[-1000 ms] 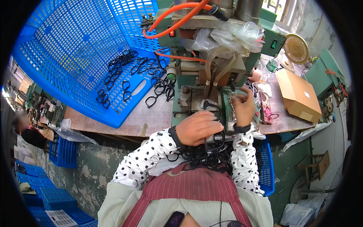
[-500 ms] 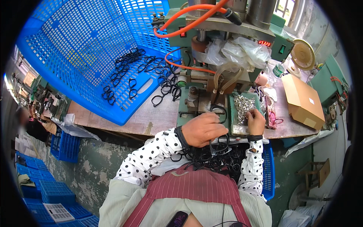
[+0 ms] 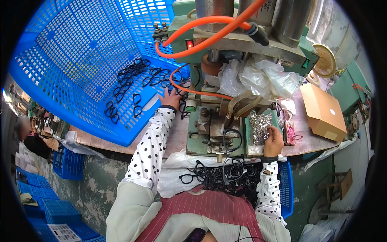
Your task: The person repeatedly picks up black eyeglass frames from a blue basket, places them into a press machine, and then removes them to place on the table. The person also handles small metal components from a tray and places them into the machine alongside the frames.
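While one left hand [image 3: 169,99] spreads its grip beside one blue basket [image 3: 66,115], one right hand's grip [image 3: 274,141] is unclear.

A green press [image 3: 238,42] and heaped eyeglass frames [image 3: 213,176] show a workshop.

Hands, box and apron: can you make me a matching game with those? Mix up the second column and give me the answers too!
Column one:
1. Left hand
2. Right hand
3. Box
4. Apron

Column two:
A. Brown, on the table
B. Dark red with thin stripes
C. Near the big blue basket
D. At the tray of shiny bits

Right pairs: 1-C, 2-D, 3-A, 4-B.
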A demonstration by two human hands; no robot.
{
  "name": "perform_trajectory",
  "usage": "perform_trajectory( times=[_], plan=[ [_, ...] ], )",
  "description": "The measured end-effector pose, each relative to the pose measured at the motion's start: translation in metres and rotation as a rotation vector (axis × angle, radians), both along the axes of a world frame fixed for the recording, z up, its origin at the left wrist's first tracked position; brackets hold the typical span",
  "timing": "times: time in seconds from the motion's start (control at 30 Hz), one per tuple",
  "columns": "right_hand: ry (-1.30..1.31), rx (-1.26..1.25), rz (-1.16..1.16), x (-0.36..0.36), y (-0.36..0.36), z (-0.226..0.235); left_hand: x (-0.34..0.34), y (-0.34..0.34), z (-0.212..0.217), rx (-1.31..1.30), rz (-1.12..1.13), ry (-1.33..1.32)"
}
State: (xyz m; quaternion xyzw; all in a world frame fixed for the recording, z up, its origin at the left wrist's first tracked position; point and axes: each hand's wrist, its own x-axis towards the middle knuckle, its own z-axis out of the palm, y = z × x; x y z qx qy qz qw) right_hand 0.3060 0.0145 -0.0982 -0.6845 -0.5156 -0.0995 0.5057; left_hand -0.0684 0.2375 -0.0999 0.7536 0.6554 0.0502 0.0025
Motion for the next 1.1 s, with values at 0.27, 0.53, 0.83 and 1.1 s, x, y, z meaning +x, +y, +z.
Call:
perform_trajectory(
  times=[0.27, 0.53, 0.83, 1.1],
  plan=[
    [0.056, -0.07, -0.057, -0.001, 0.0, 0.001, -0.044, -0.037, -0.033, 0.226, -0.416, 0.005],
    [0.178, -0.032, 0.118, -0.016, 0.006, 0.029, -0.064, -0.097, 0.015, 0.533, -0.474, -0.022],
    [0.624, -0.006, 0.595, -0.097, -0.01, 0.115, -0.024, -0.138, 0.064, 0.447, 0.038, -0.928],
    [0.525, 0.036, 0.428, -0.118, 0.0, 0.099, 0.047, -0.205, 0.131, 0.717, -0.554, -0.976]
  ],
)
